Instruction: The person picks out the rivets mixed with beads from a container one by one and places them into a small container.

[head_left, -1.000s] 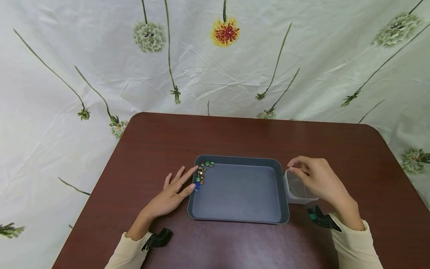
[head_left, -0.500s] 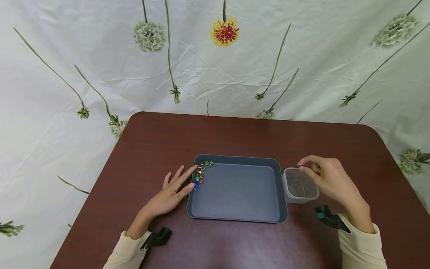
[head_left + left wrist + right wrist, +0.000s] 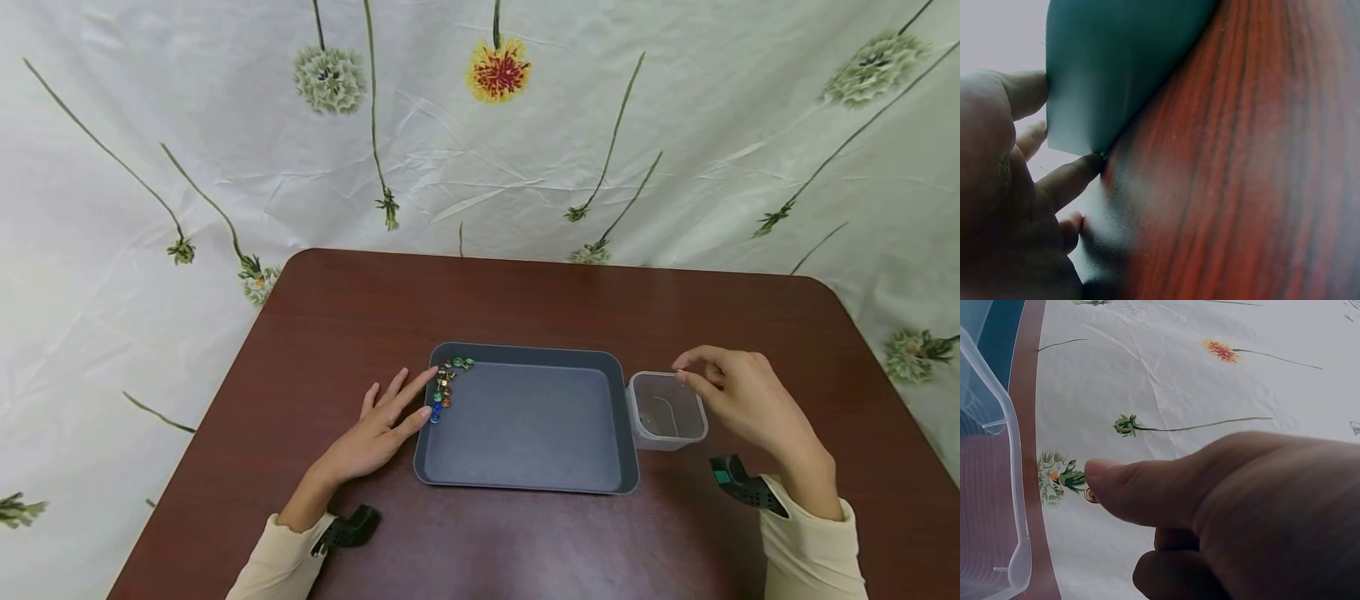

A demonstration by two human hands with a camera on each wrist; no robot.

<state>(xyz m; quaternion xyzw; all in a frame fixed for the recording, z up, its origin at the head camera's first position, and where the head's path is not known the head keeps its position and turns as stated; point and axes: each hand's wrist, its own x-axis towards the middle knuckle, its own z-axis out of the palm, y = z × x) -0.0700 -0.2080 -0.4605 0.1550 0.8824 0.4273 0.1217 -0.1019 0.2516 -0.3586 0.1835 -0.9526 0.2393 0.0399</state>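
Observation:
In the head view a grey-blue tray (image 3: 525,442) lies on the table. Along its upper left corner sit several small shiny pieces (image 3: 445,387) in green, gold, orange and blue, too small to tell their kind. My left hand (image 3: 367,442) touches the tray's left rim, its fingers spread and fairly straight. Over the back right rim of a clear plastic container (image 3: 670,440), my right hand (image 3: 742,400) pinches a small round gold-brown piece (image 3: 1091,495) between thumb and index finger. Most of that piece is hidden by the thumb in the right wrist view.
The container stands against the tray's right side. Both are on a dark reddish-brown table (image 3: 525,550) with rounded far corners. A white cloth (image 3: 450,150) with printed flowers hangs behind it. Each wrist wears a black device (image 3: 352,527).
My right hand has moved to the right, from over the container's left rim to its right back side, still pinching the small piece. My left hand stays at the tray's left rim.

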